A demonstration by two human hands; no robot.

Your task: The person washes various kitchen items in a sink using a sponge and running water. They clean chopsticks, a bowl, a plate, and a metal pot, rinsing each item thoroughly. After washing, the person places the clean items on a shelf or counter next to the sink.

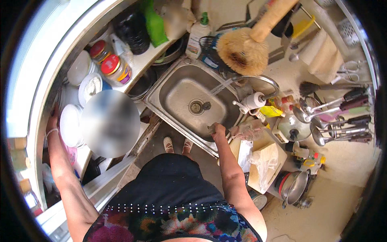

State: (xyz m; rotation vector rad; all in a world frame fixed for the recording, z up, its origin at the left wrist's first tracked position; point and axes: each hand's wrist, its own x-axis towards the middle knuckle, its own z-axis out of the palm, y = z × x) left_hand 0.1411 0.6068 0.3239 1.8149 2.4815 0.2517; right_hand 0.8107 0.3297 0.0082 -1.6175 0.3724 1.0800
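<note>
My right hand (218, 130) is at the near right corner of the stainless steel sink (181, 87), closed on a small crumpled brownish cloth or pad (213, 128). Water runs from the curved faucet (257, 79) into the basin, where a dark strainer-like piece (206, 106) lies beside the drain. My left arm reaches far left into a shelf, and my left hand (53, 116) is by the stacked white bowls (71, 125) and some plates at the shelf's edge. Its fingers are partly hidden in shadow, so its grip is unclear.
Red-lidded jars (116, 68) stand on the left shelf. Right of the sink are a cleaver (245, 154), a cutting board (279, 157) with a plastic bag and a pot (294, 187). Ladles (317, 116) and a round brush (242, 51) hang by the wall. A blurred round patch covers part of the shelf.
</note>
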